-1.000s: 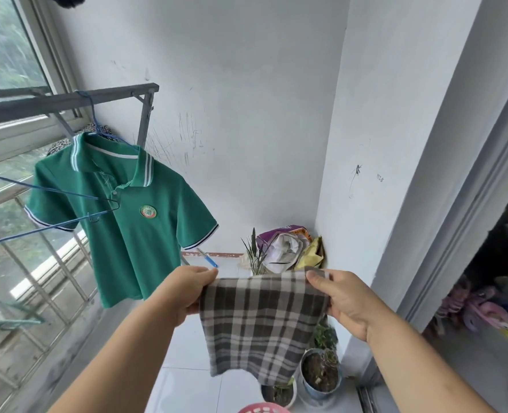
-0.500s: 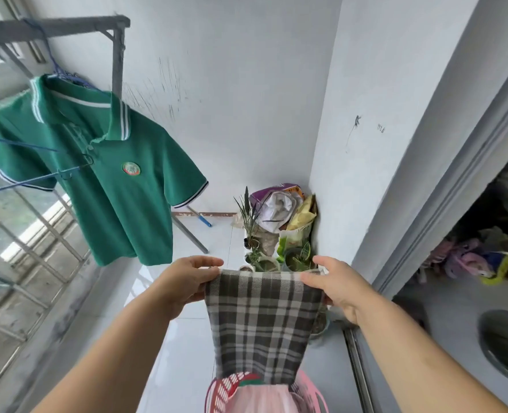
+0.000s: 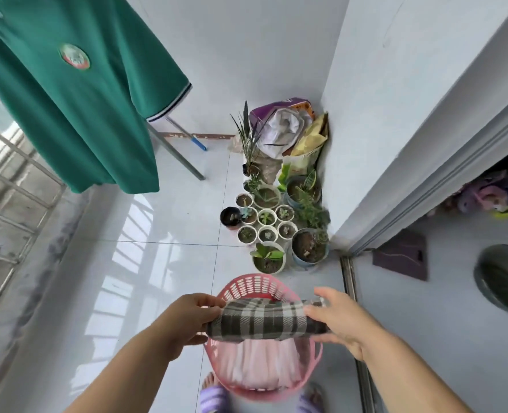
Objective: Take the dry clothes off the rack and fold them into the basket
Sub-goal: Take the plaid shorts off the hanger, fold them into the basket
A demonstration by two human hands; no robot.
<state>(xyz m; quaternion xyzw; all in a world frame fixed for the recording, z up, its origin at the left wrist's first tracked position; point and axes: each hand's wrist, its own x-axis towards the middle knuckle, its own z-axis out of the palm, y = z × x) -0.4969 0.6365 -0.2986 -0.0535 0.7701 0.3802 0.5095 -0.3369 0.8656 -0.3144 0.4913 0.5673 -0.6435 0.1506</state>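
Note:
A folded grey plaid cloth (image 3: 261,321) is stretched flat between my two hands just above the pink laundry basket (image 3: 257,286). My left hand (image 3: 188,318) pinches its left end and my right hand (image 3: 340,318) grips its right end. A pale pink garment (image 3: 258,365) lies inside the basket under the cloth. A green polo shirt (image 3: 77,93) with a round badge hangs at the upper left; its hanger and the rack's top bar are out of view.
Several small potted plants (image 3: 272,225) and bags (image 3: 288,129) crowd the corner past the basket. A rack leg (image 3: 176,153) slants to the floor. A window grille (image 3: 11,204) runs along the left. A sliding door track (image 3: 348,275) and a grey basin (image 3: 504,278) lie at right.
My view has tilted down to the floor. Both hands lowered the plaid cloth, which hung long before, and now hold it bunched flat over the basket.

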